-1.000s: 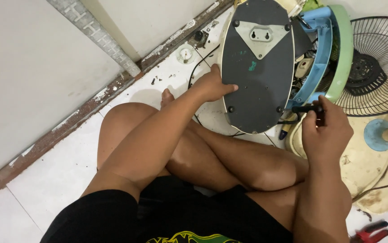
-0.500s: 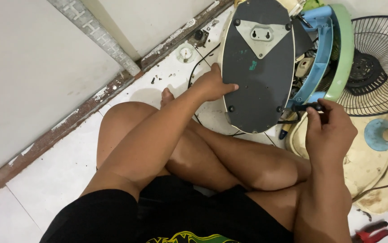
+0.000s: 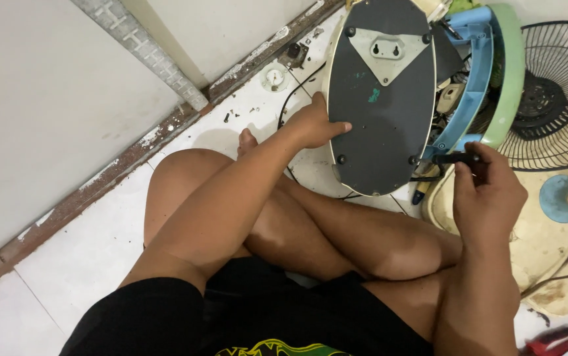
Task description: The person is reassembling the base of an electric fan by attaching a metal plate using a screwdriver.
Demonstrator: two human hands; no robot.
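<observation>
While the left hand (image 3: pixel 315 125) is pressing its spread fingers on the left edge of the dark base plate (image 3: pixel 381 99), standing tilted on the floor, the right hand (image 3: pixel 488 198) is clamping its fingers on a screwdriver (image 3: pixel 452 158) at the plate's near right corner, beside the fan grille (image 3: pixel 551 92).
</observation>
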